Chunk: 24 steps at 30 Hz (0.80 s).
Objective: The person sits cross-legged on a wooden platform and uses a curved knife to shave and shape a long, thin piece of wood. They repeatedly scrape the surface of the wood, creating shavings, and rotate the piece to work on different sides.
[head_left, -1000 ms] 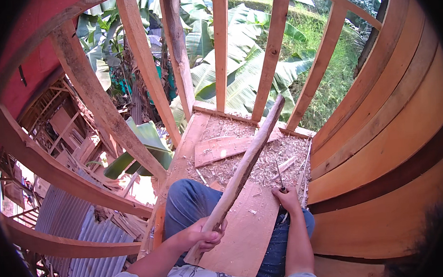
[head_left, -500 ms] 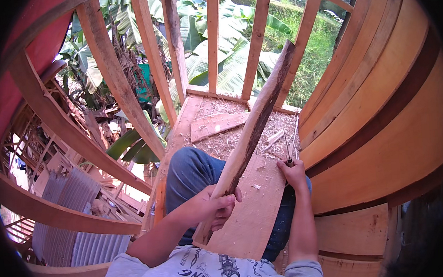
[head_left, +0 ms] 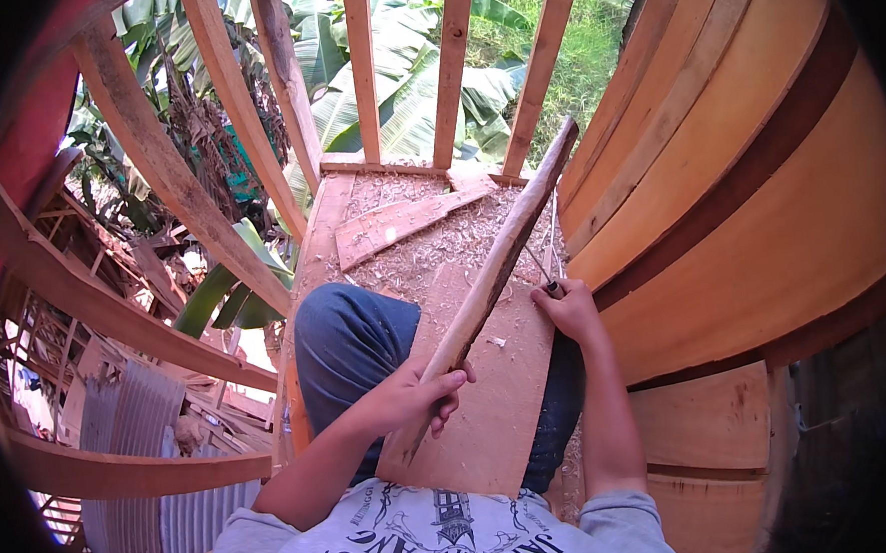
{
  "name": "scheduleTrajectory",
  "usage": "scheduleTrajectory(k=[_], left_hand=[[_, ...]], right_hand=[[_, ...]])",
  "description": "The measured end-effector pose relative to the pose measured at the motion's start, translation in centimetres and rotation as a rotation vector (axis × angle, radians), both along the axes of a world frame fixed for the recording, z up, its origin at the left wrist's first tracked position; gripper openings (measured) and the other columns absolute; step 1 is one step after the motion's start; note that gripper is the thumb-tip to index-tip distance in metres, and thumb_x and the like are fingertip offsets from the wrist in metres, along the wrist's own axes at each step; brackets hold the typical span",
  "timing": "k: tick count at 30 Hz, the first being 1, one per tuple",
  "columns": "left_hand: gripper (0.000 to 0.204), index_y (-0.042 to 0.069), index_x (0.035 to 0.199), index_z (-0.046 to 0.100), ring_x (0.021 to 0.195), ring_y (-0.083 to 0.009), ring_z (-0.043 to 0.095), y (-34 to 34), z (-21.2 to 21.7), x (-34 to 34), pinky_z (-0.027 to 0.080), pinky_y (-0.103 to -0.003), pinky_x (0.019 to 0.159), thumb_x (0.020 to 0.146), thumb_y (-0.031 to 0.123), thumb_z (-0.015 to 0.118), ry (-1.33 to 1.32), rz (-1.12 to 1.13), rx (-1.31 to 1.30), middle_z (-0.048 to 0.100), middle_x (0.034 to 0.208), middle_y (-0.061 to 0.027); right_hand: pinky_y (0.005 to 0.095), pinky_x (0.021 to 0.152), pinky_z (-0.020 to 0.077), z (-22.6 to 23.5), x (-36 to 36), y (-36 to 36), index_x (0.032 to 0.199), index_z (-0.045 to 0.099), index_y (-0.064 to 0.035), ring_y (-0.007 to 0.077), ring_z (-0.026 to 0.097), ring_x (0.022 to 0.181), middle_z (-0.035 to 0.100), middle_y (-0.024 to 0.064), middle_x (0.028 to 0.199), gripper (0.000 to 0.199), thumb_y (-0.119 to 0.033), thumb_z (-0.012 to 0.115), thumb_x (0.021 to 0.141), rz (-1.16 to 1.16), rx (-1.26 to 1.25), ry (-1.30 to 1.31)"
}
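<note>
My left hand (head_left: 421,396) is wrapped around the lower part of a long strip of wood (head_left: 493,279) with a dark, rough edge on one side. The strip slants up and away to the right above a flat board (head_left: 490,409) across my lap. At the right edge of this board, my right hand (head_left: 568,308) is closed on the dark handle of a slim tool (head_left: 554,289). Its thin shaft points up and left toward the strip, which hides the tip. Whether it is an awl or a screwdriver I cannot tell.
Beyond my knees, shavings and an offcut (head_left: 400,229) cover the plank floor (head_left: 439,192). Curved timber ribs (head_left: 167,171) rise in front and at the left. A planked wall (head_left: 752,250) curves along the right. Below at the left lie scrap wood and corrugated sheets (head_left: 135,423).
The strip's far end has come down and the strip leans further to the right. My right hand has tilted the tool's shaft leftward, behind the strip. The whole view has shifted slightly.
</note>
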<state>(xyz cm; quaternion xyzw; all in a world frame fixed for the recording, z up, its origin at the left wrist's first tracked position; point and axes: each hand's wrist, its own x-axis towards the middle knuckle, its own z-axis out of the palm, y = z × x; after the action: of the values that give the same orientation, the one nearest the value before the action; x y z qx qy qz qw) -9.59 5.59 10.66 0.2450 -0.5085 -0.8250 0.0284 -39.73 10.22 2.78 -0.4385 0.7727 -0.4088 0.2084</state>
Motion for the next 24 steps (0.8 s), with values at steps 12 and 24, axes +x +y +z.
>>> scheduleTrajectory(k=[12,24], left_hand=[[0.011,0.007,0.095,0.046,0.049,-0.0028,0.038,-0.7,-5.8,-1.0,0.032,-0.02,0.042,0.095,0.017,0.05,-0.114,0.121,0.066,0.041,0.063,0.0042],[0.014,0.004,0.095,0.051,0.058,-0.0025,0.042,-3.0,-6.8,-2.7,0.036,-0.02,0.051,0.093,0.018,0.052,-0.16,0.121,-0.089,0.047,0.07,0.0049]], right_hand=[[0.0252,0.041,0.0288,-1.2,3.0,1.0,0.066,0.06,-0.0014,0.0049,0.038,0.044,0.046,-0.002,0.053,0.046,-0.04,0.058,0.09,-0.299,-0.255,-0.172],[0.0318,0.04,0.0305,-1.0,2.4,-1.3,0.056,0.048,-0.0028,0.0213,0.037,0.041,0.038,0.0088,0.047,0.056,-0.051,0.067,0.077,-0.048,0.061,0.464]])
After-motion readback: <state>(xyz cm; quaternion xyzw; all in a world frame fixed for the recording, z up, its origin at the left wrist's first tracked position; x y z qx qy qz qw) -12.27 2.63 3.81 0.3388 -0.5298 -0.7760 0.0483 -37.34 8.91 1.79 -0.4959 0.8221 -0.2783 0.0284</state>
